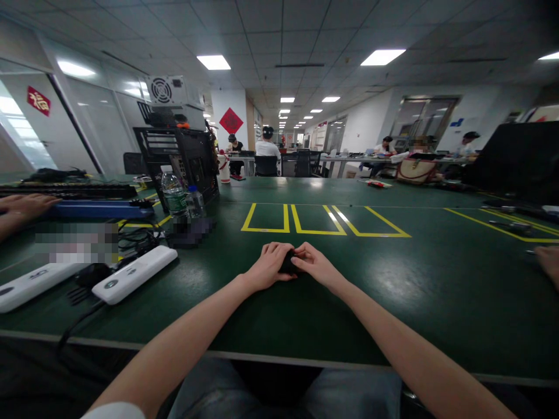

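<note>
Both my hands meet over the green table, around a small black object whose kind I cannot make out. My left hand curls round its left side, with the thumb low near the tabletop. From the right, my right hand pinches at it with bent fingers and thumb. Much of the black object is hidden by the fingers. Just beyond the hands, yellow tape marks several open-sided boxes on the table.
Left of me lie white power strips with black cables. Plastic bottles stand before a black computer case. Another person's hand rests at far left, another hand at far right. A bag stands at the back right.
</note>
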Available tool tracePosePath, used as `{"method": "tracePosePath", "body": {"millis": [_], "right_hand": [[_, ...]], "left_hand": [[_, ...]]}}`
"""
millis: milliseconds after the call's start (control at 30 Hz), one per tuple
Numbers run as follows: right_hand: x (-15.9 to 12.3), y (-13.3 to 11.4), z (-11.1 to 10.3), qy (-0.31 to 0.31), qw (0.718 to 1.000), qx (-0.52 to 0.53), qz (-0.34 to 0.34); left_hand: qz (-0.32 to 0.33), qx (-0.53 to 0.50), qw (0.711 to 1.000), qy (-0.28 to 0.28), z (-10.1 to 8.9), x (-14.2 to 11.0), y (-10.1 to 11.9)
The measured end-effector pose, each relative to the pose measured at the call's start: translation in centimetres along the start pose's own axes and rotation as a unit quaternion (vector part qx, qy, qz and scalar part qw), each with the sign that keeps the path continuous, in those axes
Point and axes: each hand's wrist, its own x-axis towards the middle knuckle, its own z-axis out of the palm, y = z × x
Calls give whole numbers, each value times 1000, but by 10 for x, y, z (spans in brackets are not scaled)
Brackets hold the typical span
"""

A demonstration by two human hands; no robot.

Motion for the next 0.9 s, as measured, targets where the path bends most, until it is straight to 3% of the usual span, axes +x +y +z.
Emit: {"method": "tracePosePath", "body": {"millis": [200, 400, 733, 900], "right_hand": [[1, 1, 0, 0, 998, 8, 58], [0, -1, -5, -38, 999, 7, 22], [-1, -4, 2, 11, 998, -9, 61], [2, 2, -1, -18, 999, -10, 43]], "left_hand": [[-2, -1, 1000, -1, -1, -1, 0], [5, 2, 1000, 1, -1, -1, 0], [4, -4, 1000, -3, -3, -1, 1], [4, 5, 1000, 3, 0, -1, -1]]}}
